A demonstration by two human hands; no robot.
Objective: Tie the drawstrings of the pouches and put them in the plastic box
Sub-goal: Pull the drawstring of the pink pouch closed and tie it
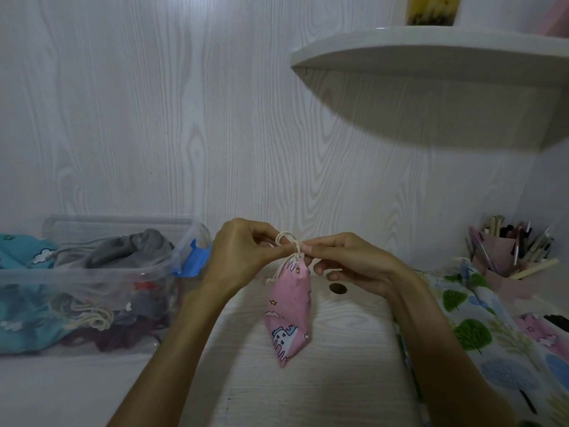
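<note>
Left hand [243,245] and right hand [345,260] meet at center frame, both pinched shut on the cream drawstring [288,241] of a pink pouch [288,312]. Small loop of cord stands up between the fingertips; a loose cord end trails down the pouch's left side. Pouch mouth gathered closed, body hangs down from the cord, lower tip near or on the worktop [332,349], contact unclear. Pink fabric has white cartoon print and small stars.

Left of the hands: clear plastic box [92,272] on the worktop, no lid on, blue latch at its right end. Inside it a grey pouch [123,248] on top, a teal cloud-print pouch [21,257] at the left, darker maroon fabric at the bottom, cream cords visible through the wall.

Right of the hands: tree-print fabric [480,331] lying flat under the right forearm, another pink printed piece [542,331] beside it. Pink pen holder [505,251] full of pens at far right. Small dark round spot on worktop just below right hand. Curved white shelf [431,53] on the wall above.
</note>
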